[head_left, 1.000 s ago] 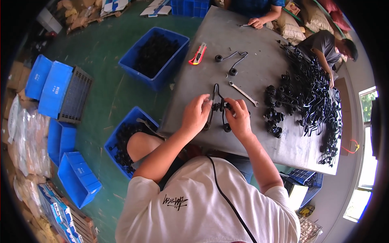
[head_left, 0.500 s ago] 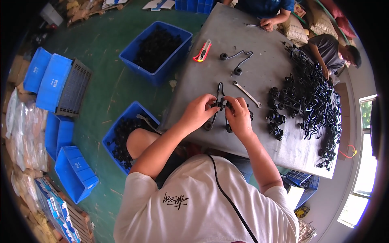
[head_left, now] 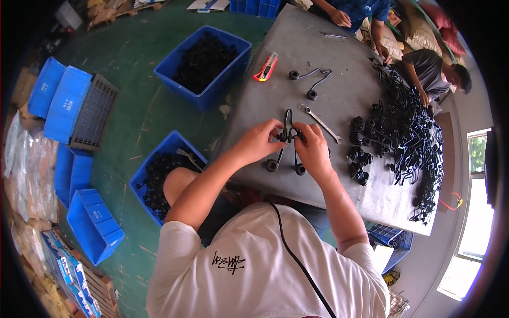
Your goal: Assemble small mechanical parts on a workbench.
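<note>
Close to the near edge of the table, my left hand (head_left: 259, 141) is closed on the left side of a bent black metal rod (head_left: 288, 116) with round rubber ends. My right hand (head_left: 313, 147) pinches the same rod from the right. Small dark parts show between my fingertips, too small to name. The rod's two rubber-tipped legs point back toward me on the tabletop. Just right of it lies a combination wrench (head_left: 324, 126). Farther away rests another bent rod (head_left: 319, 81) with similar rubber ends, and a red utility knife (head_left: 266, 67) is left of that.
A tangled heap of black bent rods (head_left: 411, 127) covers the right of the grey table (head_left: 254, 108). Blue bins (head_left: 159, 74) of black parts stand on the floor to the left. Two co-workers are at the far side, near a second wrench (head_left: 333, 35).
My hands stay nearly in place around the rod, with small finger shifts. The far co-worker has let go of the second wrench and reaches the other hand toward the heap.
</note>
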A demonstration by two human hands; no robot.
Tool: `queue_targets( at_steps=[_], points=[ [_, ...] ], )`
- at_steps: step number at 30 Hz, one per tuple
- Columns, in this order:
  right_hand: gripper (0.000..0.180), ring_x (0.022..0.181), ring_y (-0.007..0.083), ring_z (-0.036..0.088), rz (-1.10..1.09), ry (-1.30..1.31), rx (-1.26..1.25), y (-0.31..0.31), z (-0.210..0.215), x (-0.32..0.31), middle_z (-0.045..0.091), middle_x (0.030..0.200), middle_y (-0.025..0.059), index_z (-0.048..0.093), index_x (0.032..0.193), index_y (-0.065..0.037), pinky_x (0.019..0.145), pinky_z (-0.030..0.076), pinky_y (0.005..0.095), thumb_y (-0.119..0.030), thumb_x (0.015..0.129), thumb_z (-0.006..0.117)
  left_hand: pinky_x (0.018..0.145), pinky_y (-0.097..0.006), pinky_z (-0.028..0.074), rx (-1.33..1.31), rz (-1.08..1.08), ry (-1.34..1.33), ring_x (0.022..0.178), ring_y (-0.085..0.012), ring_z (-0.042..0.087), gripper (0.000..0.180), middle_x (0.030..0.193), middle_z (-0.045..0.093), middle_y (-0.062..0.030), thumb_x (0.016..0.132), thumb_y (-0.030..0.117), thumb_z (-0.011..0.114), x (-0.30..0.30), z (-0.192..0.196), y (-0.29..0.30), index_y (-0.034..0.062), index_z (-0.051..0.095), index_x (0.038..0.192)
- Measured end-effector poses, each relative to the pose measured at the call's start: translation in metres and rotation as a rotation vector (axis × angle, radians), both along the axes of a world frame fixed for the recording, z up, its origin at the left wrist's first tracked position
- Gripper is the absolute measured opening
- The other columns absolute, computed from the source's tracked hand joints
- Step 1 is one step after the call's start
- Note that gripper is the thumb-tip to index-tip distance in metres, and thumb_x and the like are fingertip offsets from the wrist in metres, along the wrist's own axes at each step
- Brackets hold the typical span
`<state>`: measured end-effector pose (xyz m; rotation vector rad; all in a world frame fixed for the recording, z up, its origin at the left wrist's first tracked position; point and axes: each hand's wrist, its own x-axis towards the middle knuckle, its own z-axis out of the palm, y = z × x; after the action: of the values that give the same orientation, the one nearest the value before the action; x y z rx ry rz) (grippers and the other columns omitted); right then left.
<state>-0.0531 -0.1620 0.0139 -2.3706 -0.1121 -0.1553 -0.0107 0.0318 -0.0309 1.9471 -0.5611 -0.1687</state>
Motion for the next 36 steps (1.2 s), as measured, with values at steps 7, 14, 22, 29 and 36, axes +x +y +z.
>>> queue_targets(
  at_steps=[7,14,22,29,36],
  points=[
    [0.038,0.078,0.0312,0.062,0.044,0.048,-0.037,-0.006,-0.001,0.008,0.057,0.097,0.0157,0.064,0.122,-0.009,0.073,0.051,0.0419,-0.006,0.084,0.063,0.08,-0.035,0.054,0.04,-0.169,-0.186,0.089,-0.0234,0.066,0.042,0.1,0.066,-0.0104,0.084,0.011,0.078,0.01,0.008,0.009,0.0084,0.06,0.122],
    [0.036,0.076,0.0298,0.061,0.003,0.051,0.024,0.002,-0.002,0.0,0.057,0.098,0.0153,0.064,0.122,-0.009,0.072,0.051,0.0406,-0.007,0.086,0.066,0.08,-0.04,0.054,-0.054,-0.168,-0.035,0.092,-0.0321,0.067,0.039,0.099,0.068,-0.0131,0.082,0.012,0.079,0.018,-0.008,0.01,0.0057,0.055,0.111],
    [0.036,0.078,0.03,0.061,-0.039,0.062,0.029,0.003,-0.008,0.001,0.057,0.098,0.015,0.064,0.122,-0.009,0.074,0.051,0.0406,-0.007,0.086,0.067,0.077,-0.04,0.052,0.176,-0.382,-0.195,0.089,-0.0339,0.067,0.037,0.095,0.068,-0.0139,0.083,0.013,0.08,0.041,0.012,0.007,0.0035,0.05,0.104],
    [0.037,0.077,0.0246,0.059,-0.119,-0.001,0.105,0.006,-0.018,-0.007,0.057,0.094,0.0117,0.066,0.123,-0.01,0.072,0.05,0.0358,-0.008,0.086,0.069,0.077,-0.041,0.053,0.222,-0.352,-0.072,0.087,-0.0341,0.068,0.04,0.095,0.068,-0.0152,0.083,0.014,0.08,0.031,0.025,0.002,0.0038,0.049,0.106],
    [0.036,0.088,0.036,0.062,-0.191,-0.001,0.221,0.006,-0.034,-0.015,0.057,0.104,0.0174,0.062,0.125,-0.008,0.078,0.051,0.044,-0.013,0.091,0.067,0.082,-0.043,0.053,0.271,-0.313,-0.119,0.095,-0.0359,0.066,0.051,0.103,0.068,-0.0173,0.08,0.014,0.081,0.02,0.046,-0.019,0.0056,0.053,0.122]
  ],
)
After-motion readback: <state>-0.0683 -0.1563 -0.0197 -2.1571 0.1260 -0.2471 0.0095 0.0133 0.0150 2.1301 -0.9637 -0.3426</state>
